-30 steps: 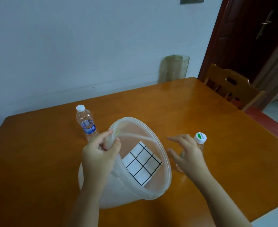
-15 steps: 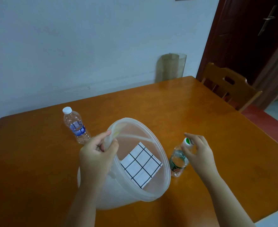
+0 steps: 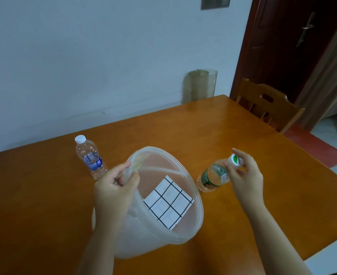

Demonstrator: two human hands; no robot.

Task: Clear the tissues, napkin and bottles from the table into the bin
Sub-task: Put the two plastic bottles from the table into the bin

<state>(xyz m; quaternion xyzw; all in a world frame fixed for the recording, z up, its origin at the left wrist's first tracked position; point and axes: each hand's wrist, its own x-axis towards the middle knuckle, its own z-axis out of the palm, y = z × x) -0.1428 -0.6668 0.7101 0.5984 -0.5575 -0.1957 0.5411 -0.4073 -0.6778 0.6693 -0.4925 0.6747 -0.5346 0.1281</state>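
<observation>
A translucent white bin (image 3: 191, 231) stands tilted toward me on the wooden table (image 3: 233, 135). My left hand (image 3: 114, 187) grips its near-left rim. A white napkin with a black grid (image 3: 168, 205) lies inside the bin. My right hand (image 3: 245, 175) pinches the white-and-green cap of a green-labelled bottle (image 3: 213, 176), which leans tilted just right of the bin's rim, its base near the table. A blue-labelled clear bottle (image 3: 90, 157) with a white cap stands upright left of the bin, behind my left hand.
A wooden chair (image 3: 267, 104) stands at the table's far right corner, before a dark door (image 3: 294, 36). A translucent cylinder (image 3: 201, 84) sits against the wall behind the table's far edge. The table's near right edge drops to a pale floor (image 3: 330, 255).
My right hand has closed on the green-labelled bottle's cap and tipped the bottle over toward the bin. My left hand keeps its grip on the bin's rim.
</observation>
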